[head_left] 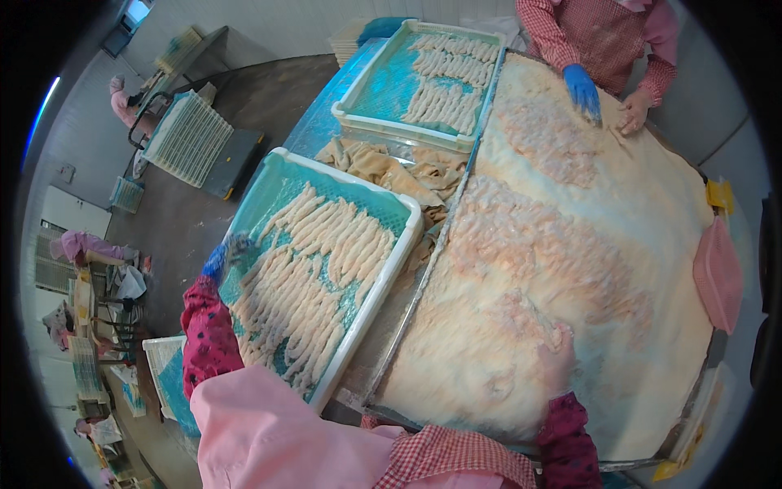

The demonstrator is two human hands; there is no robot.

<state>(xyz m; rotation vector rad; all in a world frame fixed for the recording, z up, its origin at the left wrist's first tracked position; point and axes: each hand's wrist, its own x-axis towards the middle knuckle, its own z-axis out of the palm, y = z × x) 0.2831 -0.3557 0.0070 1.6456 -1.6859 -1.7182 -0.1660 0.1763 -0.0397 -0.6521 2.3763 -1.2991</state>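
My left hand (221, 259), in a blue glove dusted white, is at the left rim of a white tray with a turquoise mesh bottom (411, 224). Its fingers are too blurred to tell their shape. Rows of pale, coated strips of what looks like meat (318, 285) lie in that tray. On the right, my bare right hand (557, 352) touches the powdery white coating (456, 367) spread over a large metal-edged table. Those fingers are smeared and partly hidden. More pale pinkish pieces (521, 236) lie heaped in the powder.
A second white tray (350, 114) with similar strips stands farther back. Crumpled beige cloths (383, 167) lie between the trays. Across the table, a co-worker's blue-gloved hand (582, 88) and bare hand (634, 112) touch the powder. A pink scoop-like thing (718, 273) is at the right edge.
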